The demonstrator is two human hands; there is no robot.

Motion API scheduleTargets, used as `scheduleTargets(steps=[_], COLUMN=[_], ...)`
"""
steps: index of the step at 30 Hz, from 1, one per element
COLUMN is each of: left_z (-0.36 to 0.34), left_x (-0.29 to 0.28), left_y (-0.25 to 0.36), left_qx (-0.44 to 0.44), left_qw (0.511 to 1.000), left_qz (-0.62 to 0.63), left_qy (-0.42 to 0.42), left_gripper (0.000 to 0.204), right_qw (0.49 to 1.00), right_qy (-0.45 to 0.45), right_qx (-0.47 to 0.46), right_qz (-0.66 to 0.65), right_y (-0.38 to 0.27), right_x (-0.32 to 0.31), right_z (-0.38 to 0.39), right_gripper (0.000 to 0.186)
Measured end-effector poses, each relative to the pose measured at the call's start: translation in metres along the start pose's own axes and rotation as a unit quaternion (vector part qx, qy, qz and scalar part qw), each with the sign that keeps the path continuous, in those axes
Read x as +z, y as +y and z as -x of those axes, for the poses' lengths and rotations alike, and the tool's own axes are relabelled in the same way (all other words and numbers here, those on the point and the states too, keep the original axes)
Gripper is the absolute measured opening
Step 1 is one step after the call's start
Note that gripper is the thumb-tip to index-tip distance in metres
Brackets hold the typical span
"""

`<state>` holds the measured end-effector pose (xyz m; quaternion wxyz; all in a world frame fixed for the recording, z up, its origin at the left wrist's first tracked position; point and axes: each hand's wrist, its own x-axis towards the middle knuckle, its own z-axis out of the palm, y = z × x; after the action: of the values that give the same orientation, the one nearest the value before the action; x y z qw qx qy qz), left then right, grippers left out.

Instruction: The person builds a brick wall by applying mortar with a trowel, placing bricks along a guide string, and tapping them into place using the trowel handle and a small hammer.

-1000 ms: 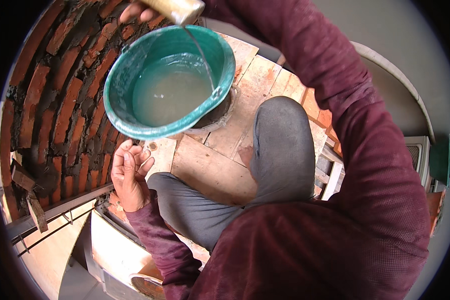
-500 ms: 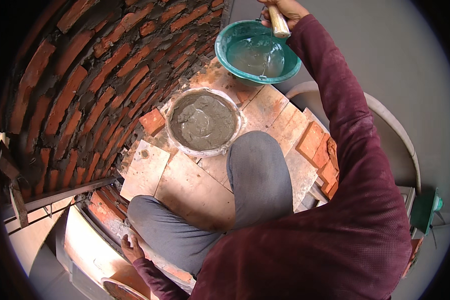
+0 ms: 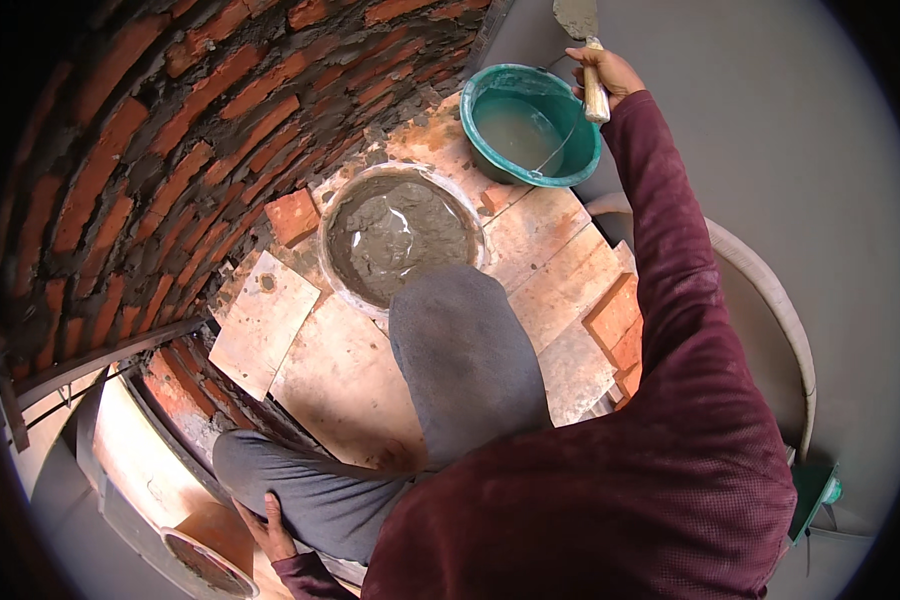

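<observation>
I'm watching bare boards (image 3: 555, 255) reaching bricks (image 3: 615, 315); the right hand (image 3: 615, 76) is gripping a trowel (image 3: 596, 97) beside the bucket (image 3: 485, 152); the left hand (image 3: 274, 535), thumb parted, is touching trousers (image 3: 315, 490).

Dressed in a deep maroon long-sleeved top (image 3: 570, 490), knitted in a fine waffle-like grid most readable along its right flank. Sleeved in matching cloth: creased and dusted paler in patches on the right sleeve (image 3: 675, 250), reaching to the wrist; seen only as a short dark length on the left sleeve (image 3: 310, 578), at the top's lower left. Clad, ahead of the top, in plain grey trousers (image 3: 470, 390), faintly speckled over the rounded right knee (image 3: 455, 310), gathered into long soft folds on the left leg (image 3: 305, 490), left of the top. Bare beyond the cuffs at right hand (image 3: 618, 75) and left hand (image 3: 273, 533).
</observation>
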<state>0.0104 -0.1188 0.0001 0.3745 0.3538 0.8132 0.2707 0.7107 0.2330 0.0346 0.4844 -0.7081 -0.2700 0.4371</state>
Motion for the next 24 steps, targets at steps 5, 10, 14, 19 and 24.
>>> scheduleTargets(steps=[5, 10, 14, 19, 24], left_z=[-0.001, -0.030, -0.032, -0.039, -0.050], left_x=[-0.005, -0.044, -0.093, -0.057, -0.024], left_y=[0.000, -0.027, -0.061, -0.039, -0.024], left_qx=[0.046, 0.064, -0.090, 0.153, 0.196], left_qw=[0.994, 0.990, 0.994, 0.969, 0.922], left_qz=[-0.077, -0.099, 0.053, -0.187, -0.305], left_qy=[0.066, 0.073, 0.033, 0.056, 0.136], left_gripper=[0.082, 0.070, 0.055, 0.060, 0.068], right_qw=[1.000, 0.825, 0.841, 0.670, 0.621], right_qy=[-0.006, 0.152, -0.046, -0.335, -0.409], right_qx=[-0.015, -0.212, -0.178, -0.131, 0.029], right_qz=[-0.009, 0.502, 0.509, 0.649, 0.668], right_y=[0.006, 0.026, 0.020, 0.039, 0.100], right_x=[0.004, -0.013, 0.014, 0.080, 0.146], right_z=[-0.013, 0.024, 0.146, 0.203, 0.162], right_gripper=[0.028, 0.048, 0.049, 0.036, 0.032])
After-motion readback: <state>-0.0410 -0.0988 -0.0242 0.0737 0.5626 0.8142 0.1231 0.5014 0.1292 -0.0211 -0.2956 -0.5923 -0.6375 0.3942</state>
